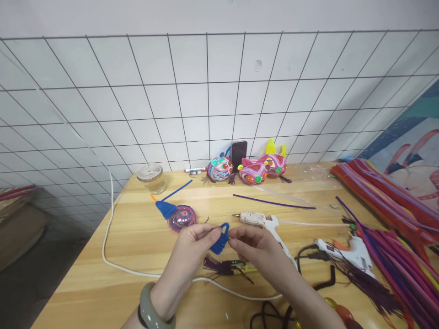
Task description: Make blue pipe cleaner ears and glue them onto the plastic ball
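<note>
Between my two hands is a small blue piece of bent pipe cleaner [218,245], folded in rows with a loop at its top. My left hand [196,246] pinches it from the left, thumb over its upper part. The fingertips of my right hand [254,246] close on its right edge. Just beyond my left hand lies a round pink and purple ornament [182,217] with a shiny clear dome. Touching it is a finished-looking blue triangle [166,209] of pipe cleaner with a long blue tail and an orange tip. A white glue gun [255,219] lies behind my right hand.
Several colourful animal-face ornaments [253,171] and a phone [239,153] stand by the tiled wall. A lidded cup [151,178] is at back left. Bundles of pipe cleaners [387,256] and a second glue gun [346,252] fill the right. A white cord [130,272] crosses the table; dark purple tassels [219,265] lie below my hands.
</note>
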`<state>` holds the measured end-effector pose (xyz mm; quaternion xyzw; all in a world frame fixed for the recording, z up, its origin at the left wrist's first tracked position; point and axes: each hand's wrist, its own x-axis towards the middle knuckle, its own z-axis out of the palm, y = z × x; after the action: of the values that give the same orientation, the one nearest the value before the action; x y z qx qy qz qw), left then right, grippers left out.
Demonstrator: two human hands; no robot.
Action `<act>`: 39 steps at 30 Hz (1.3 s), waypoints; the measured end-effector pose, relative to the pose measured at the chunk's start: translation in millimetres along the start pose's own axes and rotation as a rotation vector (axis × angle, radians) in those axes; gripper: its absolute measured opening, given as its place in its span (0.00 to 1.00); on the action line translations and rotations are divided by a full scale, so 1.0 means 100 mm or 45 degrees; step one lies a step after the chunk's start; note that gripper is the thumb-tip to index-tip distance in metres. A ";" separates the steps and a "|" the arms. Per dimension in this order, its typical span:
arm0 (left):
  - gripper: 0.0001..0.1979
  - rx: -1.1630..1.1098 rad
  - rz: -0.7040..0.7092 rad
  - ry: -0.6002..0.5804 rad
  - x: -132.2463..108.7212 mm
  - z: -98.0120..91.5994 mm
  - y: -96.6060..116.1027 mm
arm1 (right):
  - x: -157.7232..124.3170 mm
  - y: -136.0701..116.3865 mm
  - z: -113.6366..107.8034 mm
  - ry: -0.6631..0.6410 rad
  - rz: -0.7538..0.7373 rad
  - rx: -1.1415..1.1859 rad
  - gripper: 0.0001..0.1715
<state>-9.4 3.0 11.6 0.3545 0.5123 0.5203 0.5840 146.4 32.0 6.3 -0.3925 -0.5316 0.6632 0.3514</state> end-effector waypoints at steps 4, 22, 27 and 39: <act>0.11 -0.004 -0.026 -0.048 0.01 0.00 0.01 | 0.01 0.00 -0.01 0.084 0.039 -0.015 0.17; 0.09 0.036 -0.001 -0.015 0.01 -0.01 -0.06 | -0.02 0.00 0.00 -0.004 -0.068 -0.042 0.14; 0.09 0.095 0.002 0.006 0.00 0.00 -0.04 | -0.02 0.01 -0.01 -0.039 -0.093 -0.093 0.13; 0.09 0.149 -0.041 -0.012 -0.01 0.00 -0.04 | -0.02 0.01 -0.01 -0.051 -0.120 -0.223 0.14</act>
<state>-8.7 1.5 8.1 0.3822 0.5447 0.4782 0.5732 148.5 30.8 5.8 -0.3828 -0.6122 0.6049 0.3358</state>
